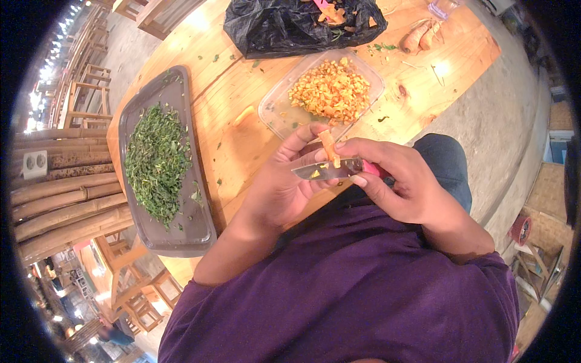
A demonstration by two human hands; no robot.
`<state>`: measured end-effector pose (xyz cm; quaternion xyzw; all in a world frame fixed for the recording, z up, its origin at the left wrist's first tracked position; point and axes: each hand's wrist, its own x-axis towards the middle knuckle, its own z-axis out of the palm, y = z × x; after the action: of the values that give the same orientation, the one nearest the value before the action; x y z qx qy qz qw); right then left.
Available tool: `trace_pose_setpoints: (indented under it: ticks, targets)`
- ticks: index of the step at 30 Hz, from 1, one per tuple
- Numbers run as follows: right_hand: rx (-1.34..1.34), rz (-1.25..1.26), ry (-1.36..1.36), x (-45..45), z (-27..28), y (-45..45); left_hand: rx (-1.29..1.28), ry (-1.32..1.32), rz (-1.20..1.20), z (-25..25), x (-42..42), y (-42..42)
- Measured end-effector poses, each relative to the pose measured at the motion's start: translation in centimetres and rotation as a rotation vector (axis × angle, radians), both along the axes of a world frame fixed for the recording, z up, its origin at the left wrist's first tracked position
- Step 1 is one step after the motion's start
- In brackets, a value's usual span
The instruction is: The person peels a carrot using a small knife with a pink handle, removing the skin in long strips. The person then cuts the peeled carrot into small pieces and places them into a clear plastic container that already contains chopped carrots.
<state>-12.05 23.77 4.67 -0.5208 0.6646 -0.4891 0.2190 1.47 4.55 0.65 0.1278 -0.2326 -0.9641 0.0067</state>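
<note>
My left hand point(290, 181) holds a short piece of peeled carrot point(328, 146) between its fingers. My right hand point(399, 177) grips the pink handle of a small knife point(329, 169); its blade lies just below the carrot's lower end, with yellow bits stuck on it. Just beyond my hands, a clear plastic container point(272, 102) holds chopped carrot point(336, 90). To the left, a brown tray point(199, 222) bears a heap of chopped green leaves point(159, 163).
A black plastic bag point(281, 34) with orange scraps and a pink item stands at the table's far side. Whole carrots point(420, 37) and a clear glass point(442, 8) are at the far right of the wooden table point(236, 154). Bamboo poles point(72, 190) border the left side.
</note>
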Motion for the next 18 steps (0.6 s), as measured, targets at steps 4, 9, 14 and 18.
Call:
trace_pose_setpoints:
  ticks: [4, 9, 14, 18]
  targets:
    - [-0.033, -0.009, 0.062, 0.0, -0.2, 0.1, 0.029, 0.062, -0.037, -0.1, 0.0, -0.1]
    - [-0.019, -0.030, 0.055, 0.3, -0.2, 0.2, -0.040, -0.010, -0.039, -0.1, 0.1, 0.2]
    - [0.067, -0.029, -0.015, 0.6, 0.9, 0.1, -0.069, -0.016, -0.093, -1.4, 0.3, 0.3]
    - [0.098, -0.023, 0.005, 0.3, 1.1, 0.0, -0.066, -0.035, -0.064, -0.3, 0.1, 0.5]
